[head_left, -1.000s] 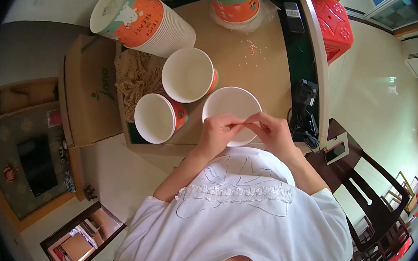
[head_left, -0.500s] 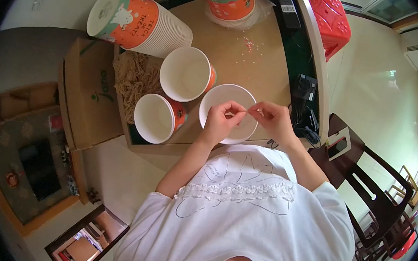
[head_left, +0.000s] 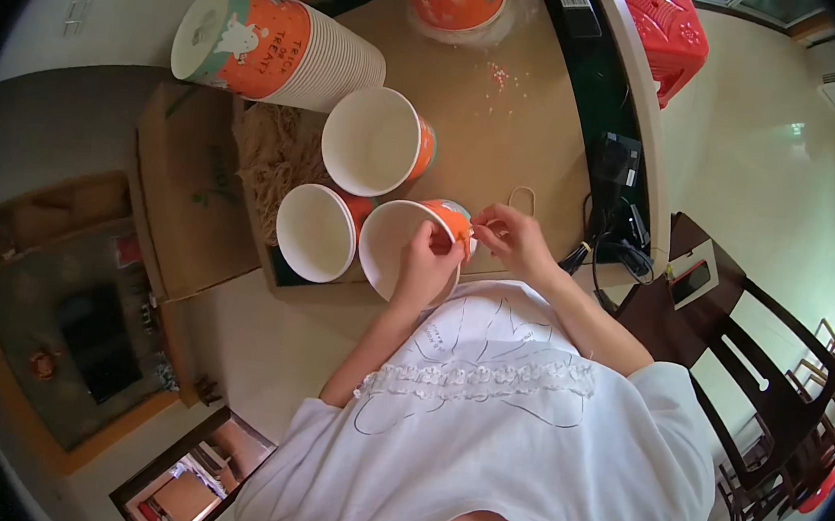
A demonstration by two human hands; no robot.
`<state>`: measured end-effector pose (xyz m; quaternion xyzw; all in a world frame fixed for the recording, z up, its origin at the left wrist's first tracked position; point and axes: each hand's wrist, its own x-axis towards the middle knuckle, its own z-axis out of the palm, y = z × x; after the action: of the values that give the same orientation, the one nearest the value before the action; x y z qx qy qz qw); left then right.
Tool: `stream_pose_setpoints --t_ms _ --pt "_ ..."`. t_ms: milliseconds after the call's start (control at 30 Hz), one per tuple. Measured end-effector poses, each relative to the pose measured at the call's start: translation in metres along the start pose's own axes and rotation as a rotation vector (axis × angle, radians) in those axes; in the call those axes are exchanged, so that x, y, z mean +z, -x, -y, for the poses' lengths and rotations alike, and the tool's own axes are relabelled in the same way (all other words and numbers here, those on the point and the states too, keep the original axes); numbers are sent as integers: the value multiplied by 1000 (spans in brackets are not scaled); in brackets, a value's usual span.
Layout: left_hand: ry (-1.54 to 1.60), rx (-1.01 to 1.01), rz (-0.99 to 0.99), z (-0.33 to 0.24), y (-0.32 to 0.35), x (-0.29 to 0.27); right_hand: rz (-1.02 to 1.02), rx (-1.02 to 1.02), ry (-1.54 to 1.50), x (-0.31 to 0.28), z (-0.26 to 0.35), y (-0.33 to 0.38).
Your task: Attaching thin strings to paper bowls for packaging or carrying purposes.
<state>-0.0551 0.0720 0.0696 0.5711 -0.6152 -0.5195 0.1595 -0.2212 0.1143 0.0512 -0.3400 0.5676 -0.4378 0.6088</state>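
Centre frame, the left hand's [head_left: 429,262] fingers grip a tilted orange-and-white paper bucket [head_left: 389,241]; the right hand's [head_left: 515,244] fingers pinch thin beige string [head_left: 523,188].

We see a red plastic stool [head_left: 666,33] at upper right, black cables [head_left: 628,263] beside a black boxy device [head_left: 616,159], a dark wooden chair [head_left: 703,323] farther right, and a dark panel [head_left: 100,341] at left.

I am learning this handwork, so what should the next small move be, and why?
Perhaps the right hand should guide the thin cord toward the outer side of the paper tub: the cord loops beside this hand, its fingertips are near that side, and the left hand is at the rim.
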Motion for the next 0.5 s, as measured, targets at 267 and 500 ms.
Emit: stream_pose_setpoints --t_ms 267,500 --pt "139 -36 56 -11 49 -19 43 -268 286 16 14 13" --pt "223 -92 59 -17 55 -24 19 -344 342 21 26 21"
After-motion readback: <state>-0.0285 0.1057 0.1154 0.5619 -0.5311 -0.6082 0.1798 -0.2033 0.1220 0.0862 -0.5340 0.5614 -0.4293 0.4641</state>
